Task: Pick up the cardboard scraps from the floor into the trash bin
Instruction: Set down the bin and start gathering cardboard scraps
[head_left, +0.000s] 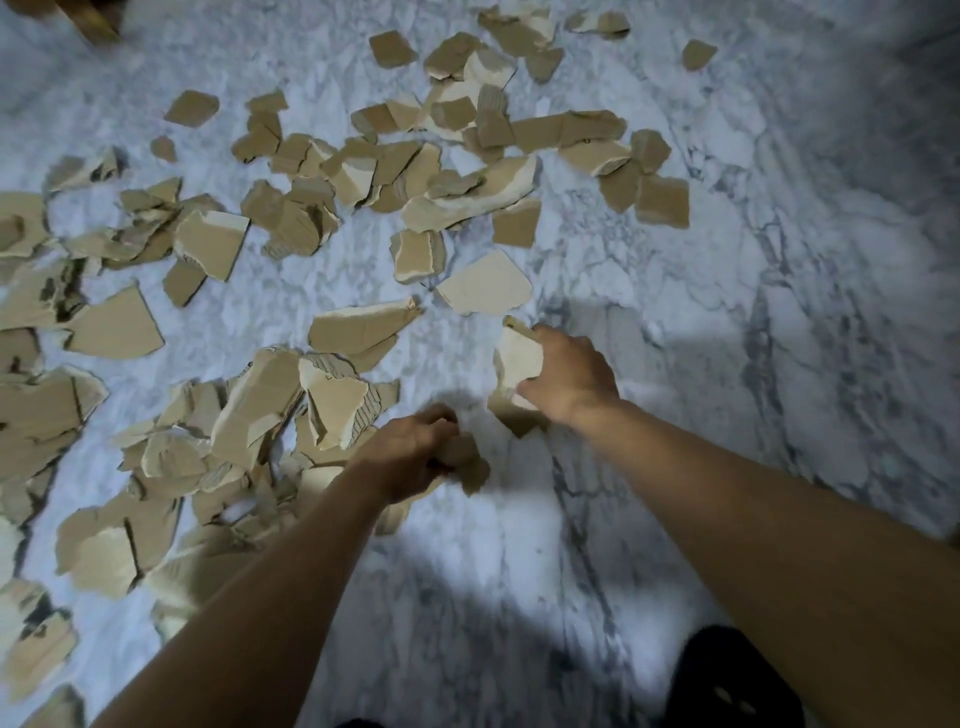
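Several torn brown cardboard scraps (291, 218) lie scattered over a white marble floor (727, 312), thickest at the left and top. My right hand (571, 374) grips a small stack of pale scraps (517, 358) just above the floor at centre. Lower and to the left, my left hand (410, 454) holds a brown scrap (470, 465), fingers curled round it, at the edge of a heap of scraps (270, 410). No trash bin is in view.
A wooden furniture leg (96, 21) stands at the top left corner. A dark object (727, 680) sits at the bottom right, near my right forearm. Bare marble spreads across the right side of the view.
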